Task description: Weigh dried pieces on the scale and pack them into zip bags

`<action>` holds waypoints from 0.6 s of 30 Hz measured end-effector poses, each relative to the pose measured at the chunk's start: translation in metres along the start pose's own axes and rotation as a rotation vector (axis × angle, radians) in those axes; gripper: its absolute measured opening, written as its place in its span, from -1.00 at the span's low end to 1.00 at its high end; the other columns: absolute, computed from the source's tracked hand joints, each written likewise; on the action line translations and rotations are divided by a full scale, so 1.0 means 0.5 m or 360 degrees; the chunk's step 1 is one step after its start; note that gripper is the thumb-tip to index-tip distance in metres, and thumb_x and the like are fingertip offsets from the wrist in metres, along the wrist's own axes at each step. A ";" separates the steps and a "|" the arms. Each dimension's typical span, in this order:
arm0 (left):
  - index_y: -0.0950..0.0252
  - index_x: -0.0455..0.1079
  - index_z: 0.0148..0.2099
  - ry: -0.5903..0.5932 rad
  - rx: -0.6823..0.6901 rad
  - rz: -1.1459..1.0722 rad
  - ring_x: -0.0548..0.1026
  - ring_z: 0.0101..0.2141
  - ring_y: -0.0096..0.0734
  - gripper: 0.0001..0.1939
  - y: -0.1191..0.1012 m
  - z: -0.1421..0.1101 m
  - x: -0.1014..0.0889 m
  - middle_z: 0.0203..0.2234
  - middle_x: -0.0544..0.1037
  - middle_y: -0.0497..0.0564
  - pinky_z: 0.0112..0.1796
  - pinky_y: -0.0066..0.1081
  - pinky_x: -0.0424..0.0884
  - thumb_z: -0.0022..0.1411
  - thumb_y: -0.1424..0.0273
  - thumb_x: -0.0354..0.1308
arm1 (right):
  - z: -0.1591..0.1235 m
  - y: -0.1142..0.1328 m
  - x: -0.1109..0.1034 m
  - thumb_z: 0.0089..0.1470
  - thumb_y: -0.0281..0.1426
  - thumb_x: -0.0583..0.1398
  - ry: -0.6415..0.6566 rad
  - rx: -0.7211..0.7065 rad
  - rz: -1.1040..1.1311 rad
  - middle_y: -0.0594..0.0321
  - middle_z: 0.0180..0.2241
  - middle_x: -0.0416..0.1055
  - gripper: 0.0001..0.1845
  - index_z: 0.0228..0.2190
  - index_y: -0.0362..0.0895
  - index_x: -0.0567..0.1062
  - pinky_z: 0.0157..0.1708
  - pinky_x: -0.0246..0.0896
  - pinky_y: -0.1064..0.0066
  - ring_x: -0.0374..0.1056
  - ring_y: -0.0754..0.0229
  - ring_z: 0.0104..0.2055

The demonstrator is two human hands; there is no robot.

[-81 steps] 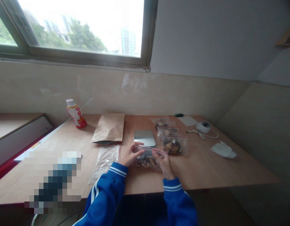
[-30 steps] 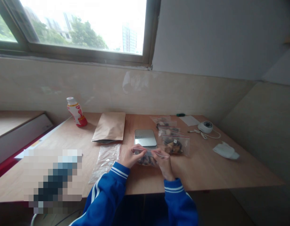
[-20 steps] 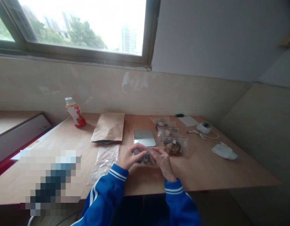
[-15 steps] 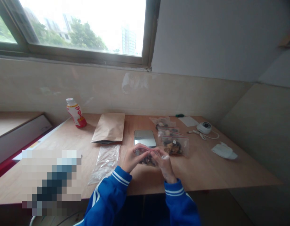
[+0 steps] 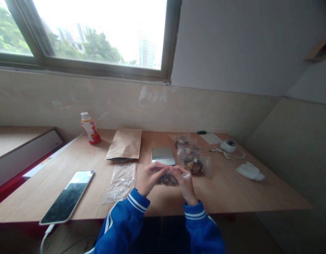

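Between my hands is a clear zip bag [image 5: 166,180] with dark, mixed pieces inside. My left hand [image 5: 149,178] pinches the bag's top edge from the left, thumb and fingers closed. My right hand [image 5: 184,181] grips the same edge from the right, its thumb close to the left one. Just behind the bag lies a flat silver scale [image 5: 163,156], partly covered by my fingers. To its right stand several filled zip bags; the nearest bag [image 5: 196,164] holds brown and black pieces. What the pieces are, I cannot make out.
Left of the scale lie a brown paper pouch [image 5: 125,144] and a clear plastic bag [image 5: 120,182]. A phone [image 5: 69,197] with a cable rests at the front left, a bottle [image 5: 90,128] behind. On the right are a white camera [image 5: 228,145] and a crumpled white item [image 5: 250,171].
My view has shifted slightly. Both hands stay on the bag's top edge, with only a small shift of the fingers. The phone, blurred out before, now shows clearly.
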State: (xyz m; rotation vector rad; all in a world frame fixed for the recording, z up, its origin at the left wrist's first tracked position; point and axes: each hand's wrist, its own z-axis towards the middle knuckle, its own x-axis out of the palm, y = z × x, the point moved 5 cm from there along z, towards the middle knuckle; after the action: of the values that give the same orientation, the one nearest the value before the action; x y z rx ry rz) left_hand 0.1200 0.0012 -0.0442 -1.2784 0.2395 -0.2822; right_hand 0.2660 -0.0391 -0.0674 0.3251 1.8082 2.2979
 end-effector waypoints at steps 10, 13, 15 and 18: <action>0.36 0.51 -0.43 0.0099 -0.0278 -0.0127 0.52 -0.52 -0.35 -0.49 -0.001 -0.001 -0.006 -0.59 0.58 0.03 -0.51 -0.48 0.37 0.21 0.02 0.01 | 0.002 0.010 -0.029 -0.02 0.12 0.15 0.0068 0.0101 -0.0085 0.14 -0.63 0.49 -0.40 -0.49 -0.20 0.58 -0.46 0.38 0.28 0.45 0.06 -0.55; 0.36 0.48 -0.49 -0.0006 -0.0290 -0.0165 0.49 -0.57 -0.40 -0.45 -0.003 0.000 -0.001 -0.61 0.57 0.03 -0.55 -0.50 0.34 0.20 -0.02 0.00 | 0.011 0.026 -0.028 -0.03 0.15 0.13 0.0142 0.0108 -0.0107 0.12 -0.63 0.51 -0.36 -0.45 -0.20 0.59 -0.42 0.42 0.21 0.46 0.04 -0.56; 0.36 0.46 -0.51 -0.0016 -0.0278 -0.0136 0.48 -0.58 -0.41 -0.44 -0.001 0.002 -0.001 -0.62 0.56 0.04 -0.57 -0.52 0.32 0.18 -0.03 0.01 | 0.015 0.034 -0.030 -0.07 0.16 0.14 0.0308 0.0169 -0.0063 0.09 -0.59 0.53 -0.33 -0.38 -0.22 0.60 -0.34 0.43 0.13 0.48 0.02 -0.53; 0.36 0.48 -0.48 0.0046 -0.0303 -0.0134 0.51 -0.55 -0.38 -0.44 0.011 0.002 -0.003 -0.59 0.58 0.07 -0.58 -0.52 0.34 0.16 -0.05 0.02 | 0.014 0.048 -0.039 -0.11 0.14 0.20 0.0586 0.0254 -0.0057 0.05 -0.48 0.57 -0.33 -0.29 -0.23 0.60 -0.23 0.40 0.04 0.51 -0.02 -0.43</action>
State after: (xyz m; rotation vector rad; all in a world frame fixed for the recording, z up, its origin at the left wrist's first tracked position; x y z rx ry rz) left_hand 0.1194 0.0039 -0.0492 -1.4755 0.2416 -0.3563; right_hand 0.2860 -0.0438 -0.0434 -0.1179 2.1520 2.3106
